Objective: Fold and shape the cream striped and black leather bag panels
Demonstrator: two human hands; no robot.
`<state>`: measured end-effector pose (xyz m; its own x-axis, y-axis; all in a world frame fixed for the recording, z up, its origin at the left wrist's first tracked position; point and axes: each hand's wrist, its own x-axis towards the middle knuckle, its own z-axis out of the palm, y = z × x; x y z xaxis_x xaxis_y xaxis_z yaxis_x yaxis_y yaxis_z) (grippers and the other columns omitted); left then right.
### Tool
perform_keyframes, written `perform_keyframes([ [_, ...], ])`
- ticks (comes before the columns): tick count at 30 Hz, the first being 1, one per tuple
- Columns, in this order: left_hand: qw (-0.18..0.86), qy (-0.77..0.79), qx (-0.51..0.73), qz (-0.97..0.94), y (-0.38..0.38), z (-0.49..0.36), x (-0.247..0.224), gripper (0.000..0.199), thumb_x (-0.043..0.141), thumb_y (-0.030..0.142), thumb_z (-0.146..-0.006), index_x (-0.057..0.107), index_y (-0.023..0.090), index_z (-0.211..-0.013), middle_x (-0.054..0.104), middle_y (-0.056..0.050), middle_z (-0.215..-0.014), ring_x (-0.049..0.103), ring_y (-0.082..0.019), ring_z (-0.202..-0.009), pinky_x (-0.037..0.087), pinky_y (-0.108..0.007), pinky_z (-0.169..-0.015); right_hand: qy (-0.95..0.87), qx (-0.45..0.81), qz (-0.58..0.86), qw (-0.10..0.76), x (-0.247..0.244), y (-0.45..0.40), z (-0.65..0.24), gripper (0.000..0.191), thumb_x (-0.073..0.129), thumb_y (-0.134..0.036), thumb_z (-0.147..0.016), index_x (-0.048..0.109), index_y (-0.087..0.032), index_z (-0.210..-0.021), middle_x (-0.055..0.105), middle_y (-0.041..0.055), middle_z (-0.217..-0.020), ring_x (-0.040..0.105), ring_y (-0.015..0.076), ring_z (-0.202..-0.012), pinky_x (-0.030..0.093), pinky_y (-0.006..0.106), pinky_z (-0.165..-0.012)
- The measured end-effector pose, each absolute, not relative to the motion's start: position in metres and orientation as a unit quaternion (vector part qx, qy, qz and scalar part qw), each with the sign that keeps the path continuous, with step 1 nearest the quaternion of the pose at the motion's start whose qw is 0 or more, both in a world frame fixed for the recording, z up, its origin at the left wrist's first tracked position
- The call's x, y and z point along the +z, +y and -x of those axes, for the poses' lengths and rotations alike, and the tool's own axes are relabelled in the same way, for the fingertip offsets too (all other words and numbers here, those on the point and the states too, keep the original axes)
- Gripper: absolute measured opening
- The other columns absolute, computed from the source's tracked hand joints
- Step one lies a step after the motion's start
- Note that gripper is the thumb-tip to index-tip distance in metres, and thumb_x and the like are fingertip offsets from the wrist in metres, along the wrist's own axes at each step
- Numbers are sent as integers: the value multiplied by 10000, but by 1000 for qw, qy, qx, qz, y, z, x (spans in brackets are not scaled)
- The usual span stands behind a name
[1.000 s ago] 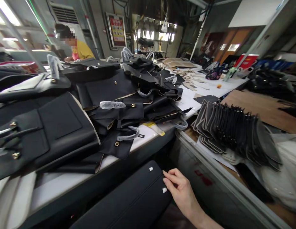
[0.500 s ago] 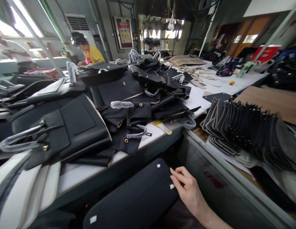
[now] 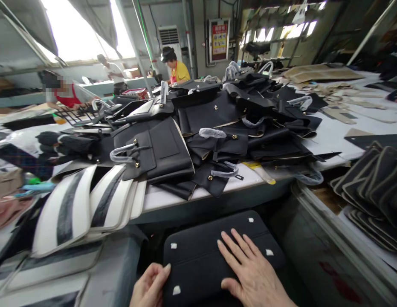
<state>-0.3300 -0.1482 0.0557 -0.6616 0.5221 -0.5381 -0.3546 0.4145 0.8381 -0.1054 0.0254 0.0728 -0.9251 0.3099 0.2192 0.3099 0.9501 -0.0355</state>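
Note:
A black rounded panel [image 3: 198, 260] with a seam along its length and white patches near its corners lies low in front of me. Its left edge is pinched between the thumb and fingers of my left hand [image 3: 151, 285]. My right hand [image 3: 249, 268] rests on its upper surface towards the right, palm down, fingers spread. Beyond the panel, black bag pieces [image 3: 166, 149] with plastic-wrapped handles and gold-coloured fittings are heaped on the white table [image 3: 156, 200].
White panels with dark strips [image 3: 65, 209] are stacked at the left. Dark curved pieces [image 3: 371, 179] stand in a row at the right, beside a metal-edged table [image 3: 332, 230]. Several people, one in a yellow top [image 3: 181, 71], are in the background.
The view has swung left. My left hand has come into view, gripping the panel's left edge. My right hand has left the panel's right edge and spread flat on its surface.

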Motion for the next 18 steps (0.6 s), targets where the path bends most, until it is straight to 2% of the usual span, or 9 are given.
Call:
perform_keyframes([
  [2, 377, 756, 529, -86, -150, 330, 53, 600, 693, 749, -619, 443, 204, -632, 326, 101, -467, 291, -55, -381, 227, -183, -385, -985, -4, 141, 99, 67, 25, 107, 757, 454, -609, -950, 269, -161, -1531, 305, 103, -1551, 371, 356, -1384, 461, 500, -1030],
  [5, 259, 825, 474, -163, -154, 334, 53, 531, 668, 713, -678, 523, 202, -675, 466, 50, -546, 459, -125, -490, 385, -242, -478, -986, 1, 141, 88, 63, 26, 107, 760, 463, -606, -947, 257, -171, -1535, 277, 115, -1560, 342, 362, -1399, 448, 513, -1041],
  [7, 147, 863, 417, -245, -152, 336, 58, 447, 669, 630, -725, 628, 206, -861, 642, -30, -783, 611, -219, -726, 507, -341, -686, -986, 10, 141, 84, 64, 27, 107, 755, 465, -613, -943, 244, -208, -1540, 269, 113, -1563, 334, 365, -1403, 443, 523, -1041],
  [8, 101, 869, 385, -294, -150, 337, 61, 431, 661, 576, -755, 648, 219, -997, 680, -71, -979, 635, -266, -901, 515, -401, -818, -986, 14, 143, 84, 64, 27, 108, 741, 464, -614, -944, 242, -234, -1541, 269, 110, -1564, 335, 367, -1402, 441, 530, -1038],
  [10, 52, 856, 328, -396, -139, 336, 67, 478, 642, 457, -799, 601, 262, -1234, 563, -90, -1364, 517, -308, -1244, 418, -494, -1043, -985, 17, 149, 85, 65, 25, 112, 691, 456, -597, -956, 245, -290, -1538, 277, 102, -1563, 351, 370, -1393, 442, 544, -1029],
  [12, 65, 840, 269, -467, -123, 333, 71, 586, 664, 372, -786, 531, 303, -1353, 407, -48, -1526, 360, -303, -1398, 290, -541, -1148, -984, 11, 154, 91, 64, 24, 119, 642, 455, -568, -968, 254, -333, -1530, 295, 98, -1555, 377, 370, -1378, 450, 549, -1014],
  [14, 114, 835, 220, -491, -105, 331, 76, 688, 717, 346, -734, 505, 319, -1388, 383, -26, -1545, 314, -308, -1428, 202, -564, -1184, -985, -3, 143, 101, 63, 25, 130, 627, 462, -559, -968, 263, -351, -1525, 319, 100, -1541, 408, 364, -1360, 469, 539, -992],
  [16, 174, 834, 190, -488, -90, 332, 83, 744, 761, 357, -681, 522, 306, -1383, 448, -31, -1503, 347, -319, -1408, 191, -561, -1189, -986, -23, 118, 112, 60, 30, 141, 639, 478, -570, -954, 276, -354, -1520, 343, 91, -1526, 453, 356, -1329, 498, 525, -958],
  [18, 218, 833, 187, -474, -82, 337, 89, 757, 773, 353, -657, 542, 276, -1374, 518, -46, -1446, 404, -310, -1370, 256, -511, -1176, -985, -52, 99, 128, 55, 43, 147, 675, 505, -593, -926, 293, -345, -1516, 365, 75, -1509, 505, 368, -1282, 523, 542, -911],
])
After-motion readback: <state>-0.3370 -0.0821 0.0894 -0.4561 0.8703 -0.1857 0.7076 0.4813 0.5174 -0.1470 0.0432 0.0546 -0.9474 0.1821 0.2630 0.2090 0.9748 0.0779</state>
